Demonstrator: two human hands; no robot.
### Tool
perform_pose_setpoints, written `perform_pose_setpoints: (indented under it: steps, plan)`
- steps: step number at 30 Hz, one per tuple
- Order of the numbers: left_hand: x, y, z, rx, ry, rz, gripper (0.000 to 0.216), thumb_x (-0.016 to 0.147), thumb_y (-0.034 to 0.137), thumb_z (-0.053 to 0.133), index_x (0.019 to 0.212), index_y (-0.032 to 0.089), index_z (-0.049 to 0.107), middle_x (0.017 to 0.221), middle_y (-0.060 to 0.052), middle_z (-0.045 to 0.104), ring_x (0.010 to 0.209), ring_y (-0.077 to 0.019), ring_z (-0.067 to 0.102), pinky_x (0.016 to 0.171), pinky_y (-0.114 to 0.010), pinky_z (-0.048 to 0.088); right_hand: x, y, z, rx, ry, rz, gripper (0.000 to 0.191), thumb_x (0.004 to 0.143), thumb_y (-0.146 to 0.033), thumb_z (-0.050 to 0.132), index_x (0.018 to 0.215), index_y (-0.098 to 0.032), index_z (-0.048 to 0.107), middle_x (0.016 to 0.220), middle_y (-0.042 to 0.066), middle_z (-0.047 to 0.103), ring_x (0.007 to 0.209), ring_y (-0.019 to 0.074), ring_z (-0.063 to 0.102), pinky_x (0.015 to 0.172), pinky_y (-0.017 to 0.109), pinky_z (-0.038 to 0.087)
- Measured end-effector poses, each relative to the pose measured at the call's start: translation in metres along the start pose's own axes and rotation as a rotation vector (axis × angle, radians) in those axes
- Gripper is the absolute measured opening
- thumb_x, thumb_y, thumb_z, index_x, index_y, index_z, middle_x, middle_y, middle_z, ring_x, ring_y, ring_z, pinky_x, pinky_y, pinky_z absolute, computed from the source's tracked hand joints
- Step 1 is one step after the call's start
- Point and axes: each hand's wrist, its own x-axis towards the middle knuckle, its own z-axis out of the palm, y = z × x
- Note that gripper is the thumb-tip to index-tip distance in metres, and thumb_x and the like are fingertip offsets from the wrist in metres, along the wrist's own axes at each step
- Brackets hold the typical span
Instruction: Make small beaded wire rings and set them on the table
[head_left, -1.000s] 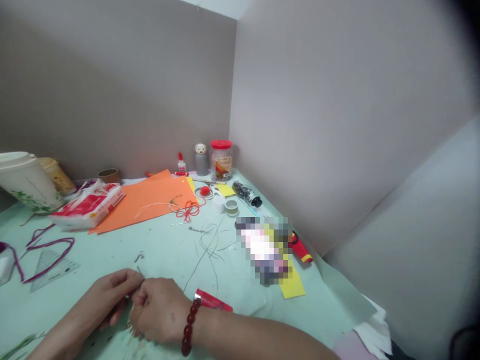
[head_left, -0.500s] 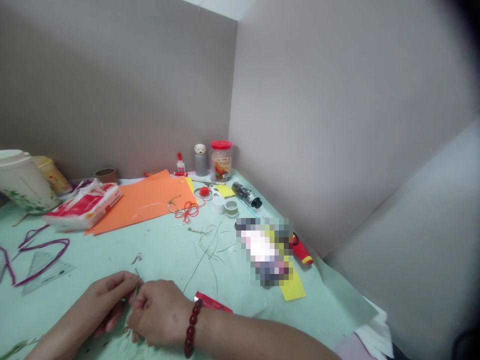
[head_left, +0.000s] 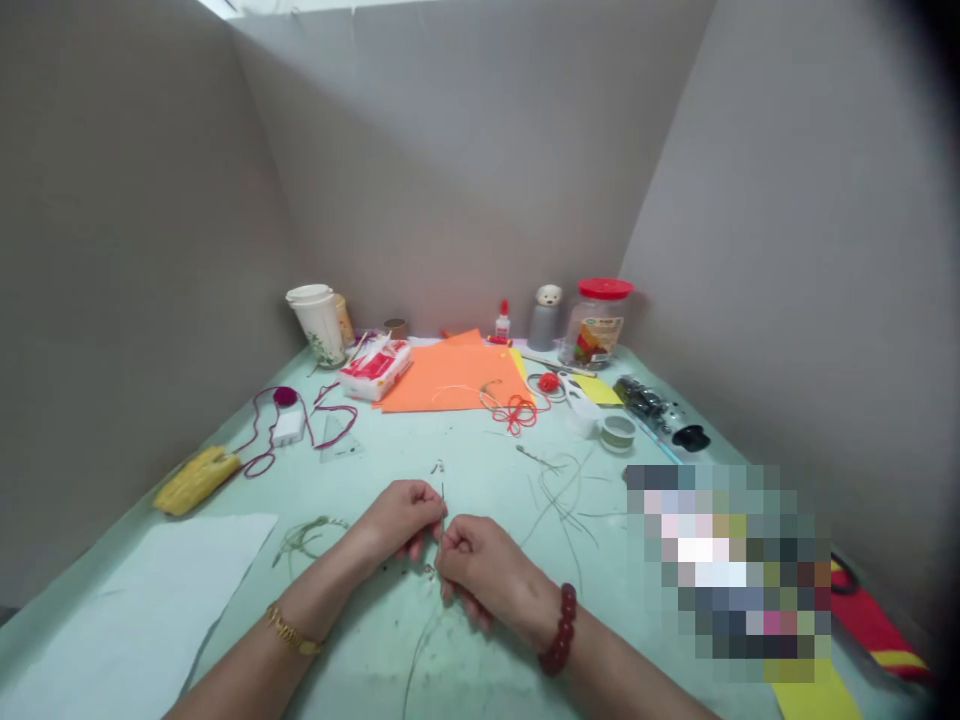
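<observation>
My left hand (head_left: 409, 518), with a gold-coloured band at its wrist, pinches a thin greenish cord (head_left: 442, 493) whose end sticks up past the fingertips. Close beside it, my right hand (head_left: 491, 575), wearing a dark red bead bracelet (head_left: 559, 632), has its fingers closed on the same cord lower down. The fingertips hide most of the cord. Below the hands a thin loose strand (head_left: 414, 662) trails toward the near edge. To the left lies a small coil of green cord (head_left: 304, 538); to the right, several loose thin threads (head_left: 559, 492) spread over the table.
Behind the hands are orange paper sheets (head_left: 457, 378), a tissue pack (head_left: 377, 368), red cord (head_left: 514, 412) and a thread spool (head_left: 617, 432). A white cup (head_left: 316, 325) and a red-lidded jar (head_left: 596, 325) stand at the back. Purple yarn (head_left: 285, 397) lies left; a blurred patch covers something at right.
My view has turned left, bringing the table's left side into sight and the hands nearer the middle. Both hands stay close together, fingers closed on the cord.
</observation>
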Motion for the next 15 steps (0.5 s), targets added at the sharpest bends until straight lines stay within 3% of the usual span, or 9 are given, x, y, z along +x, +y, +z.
perform_pose_setpoints:
  steps: [15]
  plan:
    - [-0.0015,-0.0039,-0.0019,0.011,-0.019,0.021,0.010,0.068,0.028,0.049,0.068,0.017,0.049,0.059,0.001,0.061,0.032,-0.0052,0.045,0.030,-0.015,0.024,-0.0034,-0.0018,-0.0058,-0.064,-0.091,0.030,0.005,0.071,-0.014,0.045,0.073,-0.019,0.044,0.053,-0.005,0.056,0.029,0.0038,0.035,0.027,0.015,0.027]
